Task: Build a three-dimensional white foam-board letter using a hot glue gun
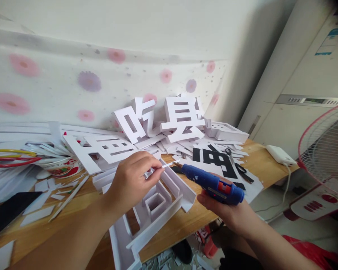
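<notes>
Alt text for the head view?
A person's bare right hand holds a blue plastic glue gun, its tip near a thin white strip pinched in the left hand, above a hollow white three-dimensional character on a brown wooden table.

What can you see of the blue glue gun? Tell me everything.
The glue gun has a blue, plastic-looking body with pale specks, a red part showing near the rear and a dark label along its side. Its narrow nozzle looks brownish. The right hand grips it above the wooden table, nozzle towards the thin white strip in the left hand; whether tip and strip touch is unclear. The trigger cannot be made out.
</notes>
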A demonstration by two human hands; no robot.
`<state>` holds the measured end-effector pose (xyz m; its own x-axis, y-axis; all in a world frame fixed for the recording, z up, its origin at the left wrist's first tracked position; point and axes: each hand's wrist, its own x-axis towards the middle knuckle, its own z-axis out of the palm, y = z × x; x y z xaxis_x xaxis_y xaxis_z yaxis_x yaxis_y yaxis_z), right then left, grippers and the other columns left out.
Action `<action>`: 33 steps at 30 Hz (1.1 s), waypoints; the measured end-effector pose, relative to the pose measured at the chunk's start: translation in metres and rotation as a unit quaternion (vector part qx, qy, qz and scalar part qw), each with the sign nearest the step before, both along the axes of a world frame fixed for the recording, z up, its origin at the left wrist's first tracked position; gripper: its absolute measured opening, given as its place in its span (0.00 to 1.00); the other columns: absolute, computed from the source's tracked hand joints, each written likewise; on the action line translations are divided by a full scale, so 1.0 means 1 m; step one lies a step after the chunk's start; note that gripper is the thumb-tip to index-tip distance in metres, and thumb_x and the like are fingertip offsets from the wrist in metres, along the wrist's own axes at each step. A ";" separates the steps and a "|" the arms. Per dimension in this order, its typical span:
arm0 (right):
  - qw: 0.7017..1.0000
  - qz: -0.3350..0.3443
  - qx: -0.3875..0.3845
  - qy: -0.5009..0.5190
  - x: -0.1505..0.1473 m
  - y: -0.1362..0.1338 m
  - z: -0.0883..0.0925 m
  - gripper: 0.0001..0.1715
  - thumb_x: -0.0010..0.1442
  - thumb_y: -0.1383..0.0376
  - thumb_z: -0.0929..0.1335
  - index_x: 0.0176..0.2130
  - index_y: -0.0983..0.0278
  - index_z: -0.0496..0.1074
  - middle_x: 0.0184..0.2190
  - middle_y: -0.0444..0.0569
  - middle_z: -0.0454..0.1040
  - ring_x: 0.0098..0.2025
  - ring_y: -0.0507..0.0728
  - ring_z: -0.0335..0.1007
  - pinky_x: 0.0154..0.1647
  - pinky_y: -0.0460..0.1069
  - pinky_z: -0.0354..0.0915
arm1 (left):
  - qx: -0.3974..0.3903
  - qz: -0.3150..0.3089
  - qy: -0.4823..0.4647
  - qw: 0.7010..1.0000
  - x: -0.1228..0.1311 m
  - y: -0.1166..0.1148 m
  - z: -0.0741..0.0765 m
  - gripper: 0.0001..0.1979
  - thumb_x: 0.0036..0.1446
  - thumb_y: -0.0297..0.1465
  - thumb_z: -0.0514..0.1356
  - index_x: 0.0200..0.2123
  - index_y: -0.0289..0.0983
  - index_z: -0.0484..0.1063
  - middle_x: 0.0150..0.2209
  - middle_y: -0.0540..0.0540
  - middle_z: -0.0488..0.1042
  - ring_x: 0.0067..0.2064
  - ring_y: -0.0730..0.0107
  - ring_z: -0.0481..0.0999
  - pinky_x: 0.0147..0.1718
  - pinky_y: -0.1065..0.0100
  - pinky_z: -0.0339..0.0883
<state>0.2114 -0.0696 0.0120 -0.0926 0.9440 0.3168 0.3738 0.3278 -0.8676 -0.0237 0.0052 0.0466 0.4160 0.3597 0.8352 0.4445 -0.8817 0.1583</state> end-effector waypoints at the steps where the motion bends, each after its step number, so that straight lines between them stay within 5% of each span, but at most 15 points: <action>1: 1.000 0.003 0.004 -0.011 -0.002 -0.001 0.001 0.10 0.55 0.61 0.71 0.27 0.60 0.66 0.25 0.42 0.66 0.25 0.53 0.62 0.27 0.49 0.62 | 0.006 0.001 0.005 1.000 0.000 0.000 -0.001 0.07 0.55 0.20 0.60 0.29 0.38 0.70 0.27 0.51 0.74 0.31 0.72 0.72 0.30 0.68 0.67; 33: 1.000 -0.021 0.000 -0.005 0.009 0.000 0.001 0.11 0.56 0.58 0.71 0.30 0.60 0.68 0.25 0.42 0.66 0.26 0.54 0.62 0.28 0.50 0.62 | 0.016 0.006 0.007 1.000 -0.003 0.001 0.000 0.07 0.54 0.20 0.61 0.30 0.38 0.69 0.28 0.51 0.74 0.32 0.73 0.74 0.31 0.69 0.67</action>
<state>0.2203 -0.0692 0.0126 -0.0569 0.9469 0.3165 0.3963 0.3124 -0.8633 -0.0265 0.0058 0.0462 0.4244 0.3383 0.8399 0.4566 -0.8810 0.1241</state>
